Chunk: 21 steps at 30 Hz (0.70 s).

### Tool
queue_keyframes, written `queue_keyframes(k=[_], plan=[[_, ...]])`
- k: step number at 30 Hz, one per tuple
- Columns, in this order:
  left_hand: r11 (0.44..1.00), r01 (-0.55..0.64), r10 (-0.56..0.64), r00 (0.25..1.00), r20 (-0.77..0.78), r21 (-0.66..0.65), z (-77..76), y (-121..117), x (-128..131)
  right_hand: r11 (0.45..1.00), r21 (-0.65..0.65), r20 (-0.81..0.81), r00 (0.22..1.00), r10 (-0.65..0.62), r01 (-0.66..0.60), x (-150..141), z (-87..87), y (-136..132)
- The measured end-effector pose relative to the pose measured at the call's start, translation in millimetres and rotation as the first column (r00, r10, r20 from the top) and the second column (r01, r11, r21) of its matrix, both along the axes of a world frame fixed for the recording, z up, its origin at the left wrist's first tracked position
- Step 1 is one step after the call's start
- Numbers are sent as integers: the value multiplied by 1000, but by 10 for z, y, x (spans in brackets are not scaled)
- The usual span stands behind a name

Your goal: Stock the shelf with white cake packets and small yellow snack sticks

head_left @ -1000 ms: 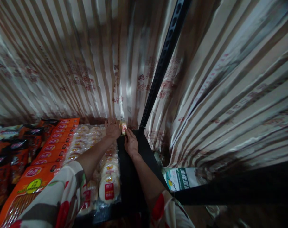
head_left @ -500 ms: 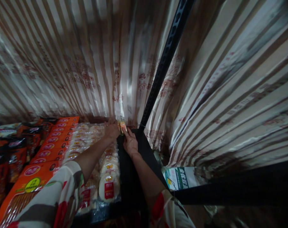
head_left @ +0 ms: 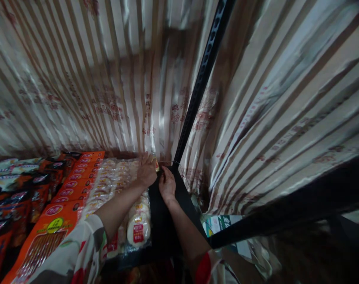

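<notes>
My left hand [head_left: 147, 172] is at the back of the shelf, over the far end of the rows of clear-wrapped round white cakes [head_left: 138, 227]. A small yellow-and-red packet [head_left: 157, 165] shows at its right side, against the thumb; the fingers curl over the rest, partly hidden. Just right of that packet, my right hand [head_left: 168, 184] is slightly cupped over the dark shelf board [head_left: 161, 221]. Its fingertips are a little apart from the packet, and nothing shows in it.
Orange snack bags [head_left: 49, 232] and dark-and-orange bags [head_left: 19, 205] lie in rows on the left. A black perforated upright [head_left: 194, 102] stands at the shelf's back right corner. Striped, printed sheeting [head_left: 123, 90] hangs behind. A green-and-white package [head_left: 220, 225] lies lower right.
My right hand's fingers have come off the small packet and drawn slightly right. My left hand has shifted right and now covers more of the packet. The view has tilted a little.
</notes>
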State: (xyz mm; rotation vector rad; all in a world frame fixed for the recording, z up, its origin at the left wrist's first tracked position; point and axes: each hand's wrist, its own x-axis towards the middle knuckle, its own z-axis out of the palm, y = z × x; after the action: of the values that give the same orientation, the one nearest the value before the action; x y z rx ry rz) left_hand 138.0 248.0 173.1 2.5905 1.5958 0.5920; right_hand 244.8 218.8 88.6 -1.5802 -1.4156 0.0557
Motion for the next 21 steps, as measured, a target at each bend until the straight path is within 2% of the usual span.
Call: queue_keyframes(k=[5,9,13,16,19,21], plan=[[993,82,-81,997,13,-90,99,-531,16,999,-27,-37,999,-20,19,-50,139,-401],[990,102,-90,989,121,-95,46,-1093,-37,999,-49,-168,986,10,-18,-153,207,-888],[986,136,-103,954,281,-100,-189,-1784,-143,996,-48,-280,958,60,-77,-339,194,-1559],[975,132,-58,926,374,-177,-405,-2317,-291,992,-79,-315,947,67,-96,-498,133,-2076],[962,146,-38,910,412,-232,-585,-2764,-486,986,-123,-314,947,67,-110,-664,5,-2513],[955,156,-40,910,414,-251,-696,-2979,-613,981,-145,-304,949,80,-129,-779,-127,-2732]])
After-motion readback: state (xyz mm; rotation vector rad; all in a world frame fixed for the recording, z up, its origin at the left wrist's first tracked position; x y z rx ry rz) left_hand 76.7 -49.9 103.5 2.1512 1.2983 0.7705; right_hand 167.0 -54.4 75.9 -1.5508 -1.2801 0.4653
